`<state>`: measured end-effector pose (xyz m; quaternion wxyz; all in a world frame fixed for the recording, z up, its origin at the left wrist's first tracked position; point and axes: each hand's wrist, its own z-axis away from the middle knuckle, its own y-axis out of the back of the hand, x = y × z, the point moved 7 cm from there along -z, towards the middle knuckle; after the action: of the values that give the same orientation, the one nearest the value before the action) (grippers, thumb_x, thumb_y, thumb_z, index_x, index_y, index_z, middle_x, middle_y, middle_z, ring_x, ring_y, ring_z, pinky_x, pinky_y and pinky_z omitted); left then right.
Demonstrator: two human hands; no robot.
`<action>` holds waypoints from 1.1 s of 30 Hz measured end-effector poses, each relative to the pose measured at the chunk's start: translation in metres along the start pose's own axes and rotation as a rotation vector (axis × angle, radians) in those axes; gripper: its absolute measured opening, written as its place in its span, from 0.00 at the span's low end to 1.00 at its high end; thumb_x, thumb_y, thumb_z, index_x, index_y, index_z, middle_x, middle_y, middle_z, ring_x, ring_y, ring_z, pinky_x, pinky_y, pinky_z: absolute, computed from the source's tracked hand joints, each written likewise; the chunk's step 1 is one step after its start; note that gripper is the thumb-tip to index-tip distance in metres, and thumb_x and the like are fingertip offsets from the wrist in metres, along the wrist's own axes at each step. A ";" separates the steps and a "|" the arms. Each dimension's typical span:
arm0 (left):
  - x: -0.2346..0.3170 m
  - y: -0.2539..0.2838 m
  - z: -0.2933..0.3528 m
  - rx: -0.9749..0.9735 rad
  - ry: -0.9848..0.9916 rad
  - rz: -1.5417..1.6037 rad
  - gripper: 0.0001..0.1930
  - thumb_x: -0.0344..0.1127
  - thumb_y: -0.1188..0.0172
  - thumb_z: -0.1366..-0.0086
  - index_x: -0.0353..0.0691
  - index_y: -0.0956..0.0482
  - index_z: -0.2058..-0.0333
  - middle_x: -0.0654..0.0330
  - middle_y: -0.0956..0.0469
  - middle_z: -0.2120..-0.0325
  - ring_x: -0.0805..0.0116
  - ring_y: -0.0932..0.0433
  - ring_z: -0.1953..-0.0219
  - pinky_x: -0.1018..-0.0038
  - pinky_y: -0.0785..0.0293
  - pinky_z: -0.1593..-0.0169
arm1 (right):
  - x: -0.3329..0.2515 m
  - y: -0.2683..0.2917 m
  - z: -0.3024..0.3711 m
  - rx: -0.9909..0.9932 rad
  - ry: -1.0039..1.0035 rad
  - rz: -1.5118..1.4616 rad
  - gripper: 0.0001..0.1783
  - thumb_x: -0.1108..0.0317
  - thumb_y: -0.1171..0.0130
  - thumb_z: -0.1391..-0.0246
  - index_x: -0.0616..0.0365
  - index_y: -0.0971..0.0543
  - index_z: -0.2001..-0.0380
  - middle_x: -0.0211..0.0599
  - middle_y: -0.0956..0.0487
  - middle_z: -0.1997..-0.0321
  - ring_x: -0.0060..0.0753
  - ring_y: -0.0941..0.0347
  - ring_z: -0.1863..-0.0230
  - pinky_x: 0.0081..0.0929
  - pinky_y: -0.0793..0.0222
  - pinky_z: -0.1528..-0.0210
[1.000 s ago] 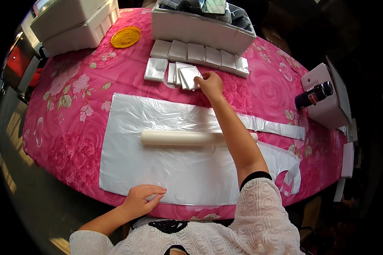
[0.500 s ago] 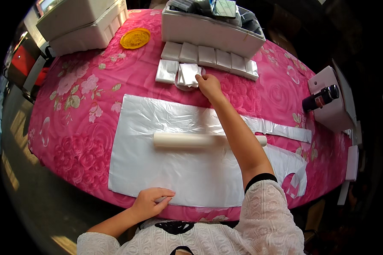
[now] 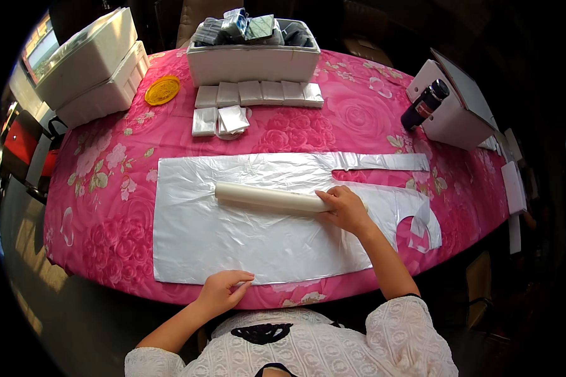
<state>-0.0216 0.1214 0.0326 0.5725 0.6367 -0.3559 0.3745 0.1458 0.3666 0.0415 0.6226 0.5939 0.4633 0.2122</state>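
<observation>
A silvery-white plastic apron [image 3: 277, 251], with a long strap and a neck hole at its right, lies spread out flat. Across its middle rests a white cylindrical roll [image 3: 258, 196]. My right hand [image 3: 344, 209] is closed round the roll's right part, thumb and fingertips on top. At the apron's near edge lies my left hand [image 3: 225, 290], fingers stretched forward and thumb apart, nothing visible in it. Beyond the apron stands a small pile of folded clear packets [image 3: 234, 119], its top pieces askew, beside a neater packet stack [image 3: 204, 122].
Behind the packets, a row of several more packets [image 3: 261, 93] lines a white foam box [image 3: 255, 65] filled with wrapped items. Stacked foam boxes [image 3: 100, 94] and a yellow round mesh item [image 3: 162, 91] are far left. A dark bottle [image 3: 425, 105] stands by a white box [image 3: 453, 119] at right.
My right hand has left the small packet pile and come back to the roll, which now sits slightly slanted. My left hand stays at the near edge. The view has shifted.
</observation>
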 end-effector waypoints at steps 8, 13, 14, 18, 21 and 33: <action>0.026 -0.047 -0.046 -0.112 -0.117 -0.298 0.21 0.35 0.41 0.47 0.34 0.30 0.54 0.46 0.33 0.51 0.51 0.33 0.49 0.65 0.35 0.48 | -0.067 -0.022 0.089 0.038 -0.427 -0.061 0.31 0.55 0.46 0.49 0.73 0.34 0.52 0.49 0.28 0.67 0.47 0.29 0.68 0.36 0.32 0.66; 0.020 -0.071 -0.080 -0.006 -0.144 -0.369 0.39 0.42 0.42 0.45 0.26 0.51 0.44 0.35 0.50 0.43 0.42 0.48 0.41 0.62 0.48 0.40 | -0.080 -0.038 0.080 0.157 -0.181 -0.418 0.25 0.59 0.52 0.46 0.67 0.33 0.50 0.53 0.30 0.55 0.49 0.34 0.52 0.36 0.38 0.50; 0.019 -0.075 -0.085 0.007 -0.124 -0.353 0.41 0.43 0.42 0.45 0.25 0.54 0.43 0.33 0.53 0.43 0.41 0.50 0.40 0.62 0.50 0.39 | -0.073 -0.040 0.084 0.238 -0.113 -0.459 0.24 0.60 0.53 0.45 0.66 0.33 0.50 0.53 0.30 0.53 0.49 0.35 0.49 0.36 0.40 0.47; 0.022 -0.087 -0.082 -0.027 -0.188 -0.470 0.43 0.44 0.43 0.45 0.26 0.57 0.41 0.34 0.58 0.41 0.40 0.55 0.38 0.61 0.53 0.38 | -0.042 -0.050 0.086 0.091 -0.035 -0.144 0.28 0.55 0.57 0.44 0.62 0.37 0.45 0.50 0.45 0.37 0.46 0.54 0.35 0.39 0.59 0.36; 0.026 -0.096 -0.082 -0.053 -0.185 -0.464 0.43 0.45 0.43 0.46 0.27 0.57 0.41 0.35 0.61 0.40 0.40 0.58 0.38 0.60 0.56 0.37 | -0.003 -0.036 0.091 -0.016 -0.080 0.031 0.34 0.51 0.57 0.46 0.58 0.44 0.40 0.46 0.52 0.34 0.43 0.60 0.33 0.37 0.64 0.34; 0.033 -0.105 -0.082 -0.055 -0.183 -0.539 0.43 0.47 0.43 0.46 0.28 0.54 0.41 0.35 0.60 0.40 0.40 0.58 0.38 0.58 0.59 0.37 | 0.228 0.053 0.199 0.087 -0.713 0.331 0.28 0.55 0.59 0.45 0.58 0.38 0.44 0.45 0.42 0.38 0.43 0.54 0.34 0.42 0.62 0.35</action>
<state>0.0813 0.2122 0.0188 0.6340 0.7237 -0.2341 0.1396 0.4359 0.4551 -0.0098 0.6761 0.7228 0.1246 0.0703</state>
